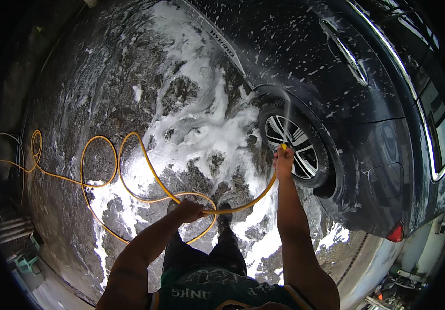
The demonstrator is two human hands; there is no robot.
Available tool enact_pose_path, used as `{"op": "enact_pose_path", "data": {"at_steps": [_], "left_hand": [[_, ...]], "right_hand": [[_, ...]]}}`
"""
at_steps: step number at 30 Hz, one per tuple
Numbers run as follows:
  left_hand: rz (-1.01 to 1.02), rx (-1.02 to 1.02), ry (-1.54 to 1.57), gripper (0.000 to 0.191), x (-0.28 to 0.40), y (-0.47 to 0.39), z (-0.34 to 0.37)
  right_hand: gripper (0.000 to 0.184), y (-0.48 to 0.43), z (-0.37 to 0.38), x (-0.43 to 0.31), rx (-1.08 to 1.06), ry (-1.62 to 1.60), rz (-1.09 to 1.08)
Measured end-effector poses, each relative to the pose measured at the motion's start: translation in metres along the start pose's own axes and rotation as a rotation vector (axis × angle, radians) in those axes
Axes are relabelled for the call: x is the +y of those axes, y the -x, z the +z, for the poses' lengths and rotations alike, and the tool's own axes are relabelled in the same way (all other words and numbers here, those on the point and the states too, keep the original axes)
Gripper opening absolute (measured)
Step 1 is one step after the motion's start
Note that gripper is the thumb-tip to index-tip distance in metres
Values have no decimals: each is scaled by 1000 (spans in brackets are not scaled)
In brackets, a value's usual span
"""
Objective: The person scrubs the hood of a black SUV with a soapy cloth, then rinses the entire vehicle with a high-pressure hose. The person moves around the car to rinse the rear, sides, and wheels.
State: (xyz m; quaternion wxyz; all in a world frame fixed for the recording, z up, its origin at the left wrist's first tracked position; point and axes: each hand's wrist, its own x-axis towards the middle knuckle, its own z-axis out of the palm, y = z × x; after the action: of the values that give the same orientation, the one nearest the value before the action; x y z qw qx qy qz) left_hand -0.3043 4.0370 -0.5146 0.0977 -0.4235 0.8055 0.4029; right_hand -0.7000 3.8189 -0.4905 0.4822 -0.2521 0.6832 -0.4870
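Note:
My right hand (284,159) is closed around the end of a yellow hose (262,197), near its yellow tip (283,147). A thin stream of water (287,112) leaves that tip toward the rear wheel arch of a dark car (366,143). Behind the hand is the wheel's alloy rim (291,133), its tyre (320,155) dark and wet. Lower down, my left hand (189,211) grips the same hose in front of my legs. White foam flecks dot the car's door (284,46).
Loose hose coils (99,161) lie on the wet concrete floor (71,116) to the left. White foam (207,135) spreads over the floor between my boots (225,213) and the car. A green plastic stool (26,264) stands at the lower left; a drain grate (354,255) runs at the lower right.

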Motion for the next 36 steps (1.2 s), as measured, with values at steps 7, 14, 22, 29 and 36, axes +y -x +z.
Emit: {"op": "enact_pose_path", "data": {"at_steps": [7, 14, 22, 29, 36], "left_hand": [[-10, -14, 342, 51, 67, -7, 28], [-26, 71, 275, 48, 77, -42, 12], [-26, 281, 156, 48, 59, -75, -4], [-13, 256, 140, 41, 71, -100, -21], [-9, 276, 96, 43, 88, -110, -27]], "right_hand": [[22, -35, -32, -2, 60, 158, -12], [24, -71, -76, 12, 218, 238, -447], [30, -97, -112, 36, 595, 195, -723], [39, -79, -162, 38, 810, 95, -497], [47, -72, -217, 64, 1068, 18, -321]]}}
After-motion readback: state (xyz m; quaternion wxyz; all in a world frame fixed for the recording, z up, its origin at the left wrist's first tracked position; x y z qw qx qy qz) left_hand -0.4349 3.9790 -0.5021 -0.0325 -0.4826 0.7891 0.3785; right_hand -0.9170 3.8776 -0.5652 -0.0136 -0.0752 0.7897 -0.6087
